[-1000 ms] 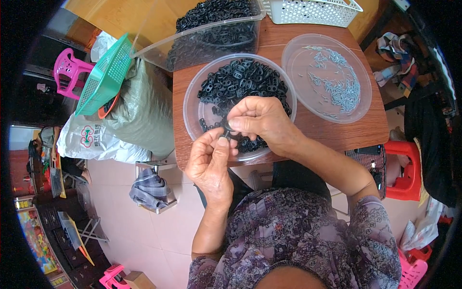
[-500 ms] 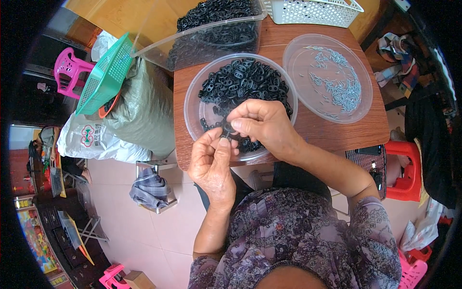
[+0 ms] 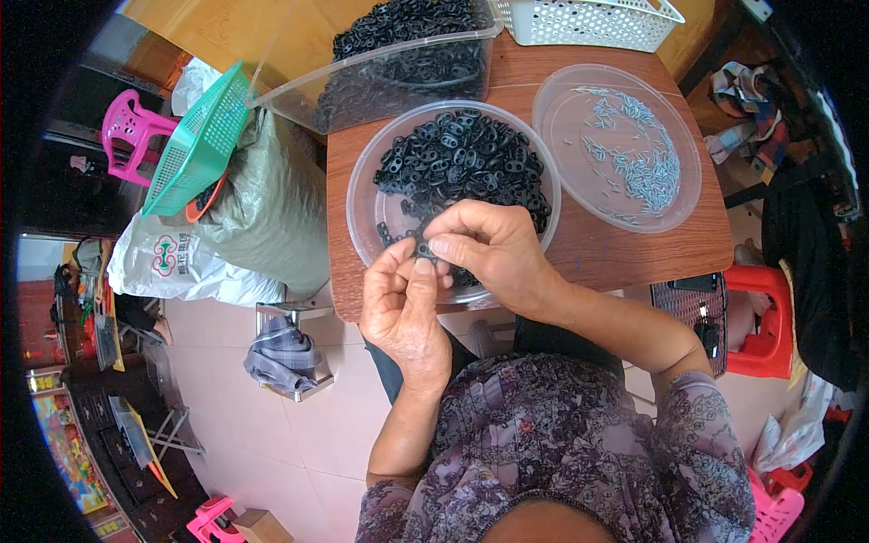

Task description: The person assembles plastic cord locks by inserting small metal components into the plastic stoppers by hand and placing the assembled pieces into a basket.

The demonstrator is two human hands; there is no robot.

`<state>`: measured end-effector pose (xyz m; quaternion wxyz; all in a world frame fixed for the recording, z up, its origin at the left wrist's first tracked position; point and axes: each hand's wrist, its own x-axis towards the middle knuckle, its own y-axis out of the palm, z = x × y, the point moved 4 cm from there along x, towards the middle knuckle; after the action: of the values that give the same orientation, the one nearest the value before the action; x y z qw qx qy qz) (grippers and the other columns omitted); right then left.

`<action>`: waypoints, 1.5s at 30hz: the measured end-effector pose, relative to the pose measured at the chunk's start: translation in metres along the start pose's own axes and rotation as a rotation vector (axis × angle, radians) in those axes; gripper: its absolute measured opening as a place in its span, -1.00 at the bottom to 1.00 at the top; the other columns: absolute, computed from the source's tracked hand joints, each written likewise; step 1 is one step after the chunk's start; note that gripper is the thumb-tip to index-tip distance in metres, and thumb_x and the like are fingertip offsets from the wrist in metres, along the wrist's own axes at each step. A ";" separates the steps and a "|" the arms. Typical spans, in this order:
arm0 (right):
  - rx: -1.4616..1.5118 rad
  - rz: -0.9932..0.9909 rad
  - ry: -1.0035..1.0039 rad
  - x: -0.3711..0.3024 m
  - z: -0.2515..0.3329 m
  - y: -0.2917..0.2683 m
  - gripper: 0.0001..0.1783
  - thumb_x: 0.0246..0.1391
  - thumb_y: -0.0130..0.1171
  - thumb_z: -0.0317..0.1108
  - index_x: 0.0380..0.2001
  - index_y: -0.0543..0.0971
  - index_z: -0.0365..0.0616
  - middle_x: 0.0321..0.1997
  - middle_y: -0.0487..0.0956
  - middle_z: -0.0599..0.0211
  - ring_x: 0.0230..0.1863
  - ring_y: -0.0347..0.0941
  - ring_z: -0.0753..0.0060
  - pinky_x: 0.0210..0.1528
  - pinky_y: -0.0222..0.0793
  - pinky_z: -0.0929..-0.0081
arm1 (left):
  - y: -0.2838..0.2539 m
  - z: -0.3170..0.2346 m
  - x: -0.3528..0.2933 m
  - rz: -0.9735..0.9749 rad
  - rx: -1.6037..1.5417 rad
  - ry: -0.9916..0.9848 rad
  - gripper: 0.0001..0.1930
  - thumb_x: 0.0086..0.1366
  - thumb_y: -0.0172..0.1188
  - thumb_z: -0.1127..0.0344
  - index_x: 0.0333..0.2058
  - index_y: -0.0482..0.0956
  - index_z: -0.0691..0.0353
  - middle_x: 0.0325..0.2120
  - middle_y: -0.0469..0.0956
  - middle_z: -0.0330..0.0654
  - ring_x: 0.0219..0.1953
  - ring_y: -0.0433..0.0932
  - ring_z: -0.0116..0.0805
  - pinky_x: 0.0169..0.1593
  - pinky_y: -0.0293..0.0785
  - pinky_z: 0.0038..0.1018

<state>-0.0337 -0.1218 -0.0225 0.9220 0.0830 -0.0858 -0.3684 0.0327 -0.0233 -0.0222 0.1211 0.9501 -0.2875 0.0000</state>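
Black plastic link with a round hole (image 3: 424, 252) sits between a person's two bare hands, just above the near left part of a round, clear plastic bowl (image 3: 365, 213). The left hand (image 3: 405, 312), palm up, grips the link between thumb and fingers; the right hand (image 3: 505, 261) pinches at its right edge with thumb and forefinger, though whether a smaller part is also held cannot be told. Heaped in the bowl are black oval pieces with two holes (image 3: 453, 149). Just beside it on the brown wood-grain table (image 3: 625, 258), a shallow, round, clear plastic tray (image 3: 579, 195) carries slim silvery-blue pins (image 3: 650, 179), most of them along its right side. Beyond the bowl, a rectangular clear plastic bin (image 3: 294, 104) contains more black pieces (image 3: 407, 41), near a white perforated plastic basket (image 3: 588, 32). Left of the table, a mint-green plastic basket (image 3: 197, 140) rests tilted near a grey-green woven sack (image 3: 276, 213).
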 end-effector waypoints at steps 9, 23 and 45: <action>-0.052 0.033 0.116 -0.006 0.006 0.002 -0.91 -0.02 0.03 -0.55 -0.41 0.49 -0.33 -0.50 0.47 0.41 -0.47 0.37 0.72 -0.43 0.32 0.72 | 0.000 0.002 -0.001 0.007 -0.098 -0.022 -0.71 0.17 0.05 0.51 -0.12 0.36 0.46 -0.53 0.48 -0.24 -0.53 0.43 -0.58 -0.42 0.41 -0.69; -0.518 0.064 -0.391 -0.011 0.018 -0.002 -0.72 -0.23 0.19 -0.51 -0.32 0.49 -0.24 -0.49 0.41 0.36 -0.45 0.27 0.51 -0.45 0.22 0.61 | 0.001 -0.004 -0.001 0.071 -0.131 -0.084 -0.68 0.14 0.05 0.55 -0.09 0.39 0.49 -0.24 0.48 -0.05 -0.31 0.48 -0.45 -0.23 0.44 -0.59; -0.553 -0.070 -0.676 -0.025 0.023 0.005 -0.75 -0.23 0.14 -0.47 -0.38 0.41 -0.27 -0.45 0.42 0.19 -0.44 0.31 0.15 -0.41 0.24 0.31 | 0.001 0.000 -0.013 0.026 -0.143 0.024 -0.73 0.18 0.08 0.45 -0.16 0.42 0.48 -0.30 0.48 -0.12 -0.31 0.44 -0.49 -0.18 0.39 -0.61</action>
<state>-0.0527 -0.1030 -0.0019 0.8166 -0.2893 -0.2781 -0.4149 0.0214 -0.0170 -0.0226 0.1922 0.9352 -0.2974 -0.0078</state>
